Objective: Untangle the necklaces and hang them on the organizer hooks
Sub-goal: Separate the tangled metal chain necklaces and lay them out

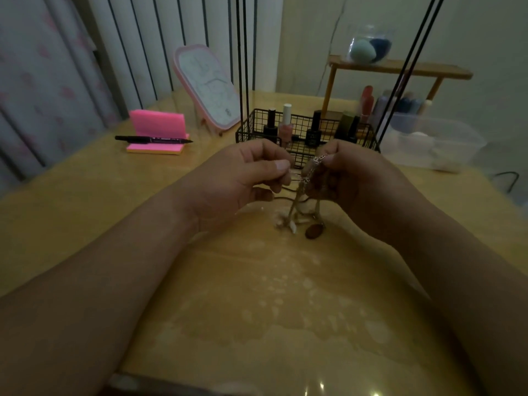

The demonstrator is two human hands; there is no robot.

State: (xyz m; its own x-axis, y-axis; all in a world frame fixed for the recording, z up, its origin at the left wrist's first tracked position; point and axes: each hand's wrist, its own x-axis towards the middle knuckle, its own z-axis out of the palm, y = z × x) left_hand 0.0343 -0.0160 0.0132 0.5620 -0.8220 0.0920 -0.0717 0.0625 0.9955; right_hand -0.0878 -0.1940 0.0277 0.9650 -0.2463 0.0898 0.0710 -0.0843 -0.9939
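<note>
we hold the tangled necklaces (303, 195) dangling onto the glossy desk (257, 281), thin cords (294, 207) and silvery chain links (318, 160) knotted together. our left hand (243, 178) pinches a cord and our right hand (351, 178) the chain, both grips closed

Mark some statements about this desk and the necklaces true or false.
1. The left hand and the right hand both pinch the tangled necklaces. True.
2. Nail polish bottles stand in the wire basket. True.
3. The black pen lies in the wire basket. False: it lies on the pink sticky notes.
4. The brown pendant hangs from a hook. False: it rests on the table below the hands.
</note>
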